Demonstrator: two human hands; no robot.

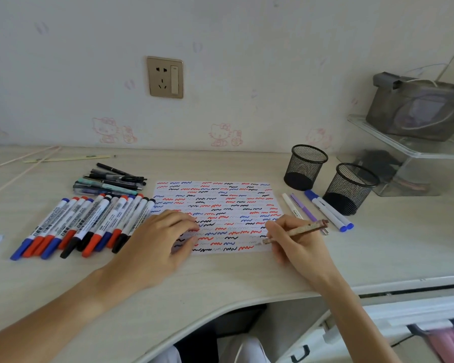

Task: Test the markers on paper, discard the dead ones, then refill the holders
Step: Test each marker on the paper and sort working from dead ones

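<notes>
Left hand [157, 239] flat on paper [215, 205]; right hand [296, 244] fingers pinch pen [296, 230]; holders [306, 166] beyond.

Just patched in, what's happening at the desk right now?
A person is testing pens on a sheet of paper already covered in red, blue and black squiggles. The right hand grips a patterned pen with its tip at the sheet's lower right edge, while the left hand rests on the paper. A row of markers and a pile of pens lie to the left. Both mesh holders look empty.
</notes>
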